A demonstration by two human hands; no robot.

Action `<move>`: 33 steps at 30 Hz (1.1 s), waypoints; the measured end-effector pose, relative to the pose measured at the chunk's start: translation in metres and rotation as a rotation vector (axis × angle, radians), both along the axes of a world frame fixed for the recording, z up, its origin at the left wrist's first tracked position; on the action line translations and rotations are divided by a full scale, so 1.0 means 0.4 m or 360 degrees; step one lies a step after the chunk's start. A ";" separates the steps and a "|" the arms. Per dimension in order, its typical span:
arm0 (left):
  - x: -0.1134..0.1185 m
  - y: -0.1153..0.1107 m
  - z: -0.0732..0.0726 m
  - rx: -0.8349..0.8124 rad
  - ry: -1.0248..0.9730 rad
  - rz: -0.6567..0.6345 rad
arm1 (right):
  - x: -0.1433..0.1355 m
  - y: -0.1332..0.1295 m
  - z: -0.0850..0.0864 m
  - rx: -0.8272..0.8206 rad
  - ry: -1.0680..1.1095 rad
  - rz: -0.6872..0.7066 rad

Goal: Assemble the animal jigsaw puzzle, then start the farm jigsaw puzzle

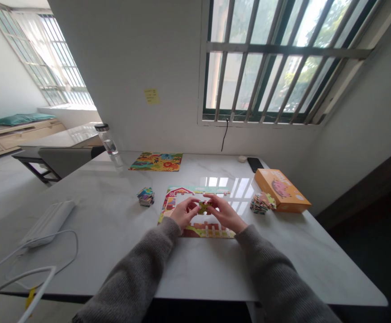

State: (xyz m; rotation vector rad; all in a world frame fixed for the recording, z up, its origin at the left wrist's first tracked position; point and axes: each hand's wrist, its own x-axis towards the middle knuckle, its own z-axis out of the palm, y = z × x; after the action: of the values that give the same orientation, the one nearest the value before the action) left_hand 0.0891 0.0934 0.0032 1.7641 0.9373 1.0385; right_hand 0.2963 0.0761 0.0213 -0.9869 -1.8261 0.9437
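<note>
Between my fingertips I hold a small green and yellow jigsaw puzzle piece (204, 207) above the middle of a partly assembled puzzle (198, 230). My left hand (184, 212) pinches its left side, and my right hand (227, 212) grips it from the right. The puzzle below shows a red barn at its upper left and a fence along its lower edge; white tabletop shows through its middle. My hands cover part of it. A stack of puzzle pieces (145, 197) sits to the left, and a larger pile of pieces (262, 203) to the right.
An orange box (282, 189) lies at the right beside a black phone (255, 164). At the back are a colourful animal picture sheet (158, 162) and a clear bottle (107, 140). A white power strip (50, 223) with cables occupies the left of the white table (115, 251).
</note>
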 end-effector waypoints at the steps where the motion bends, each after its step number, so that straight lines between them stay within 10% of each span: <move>1: 0.011 0.000 0.001 -0.0036 -0.0063 0.0018 | 0.004 -0.006 0.000 0.0080 -0.0047 -0.0043; 7: 0.049 0.017 0.008 -0.0276 -0.0328 0.0101 | 0.066 -0.019 -0.012 0.0751 -0.0423 -0.0169; 14: 0.081 0.023 -0.002 -0.0392 -0.0369 0.0063 | 0.098 -0.025 -0.006 0.0954 -0.0786 -0.0191; 24: 0.088 -0.010 -0.008 0.0714 0.0592 0.0113 | 0.172 0.036 -0.047 0.0491 -0.1052 -0.0640; 33: 0.098 -0.024 0.003 0.0743 0.0971 -0.0021 | 0.191 0.056 -0.048 0.0245 -0.1336 -0.0728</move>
State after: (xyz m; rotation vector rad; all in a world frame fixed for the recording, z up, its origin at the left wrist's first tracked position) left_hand 0.1284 0.0836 0.0044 2.5585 1.0963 0.7513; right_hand 0.3729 0.0984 0.0019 -1.7699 -2.1213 0.0797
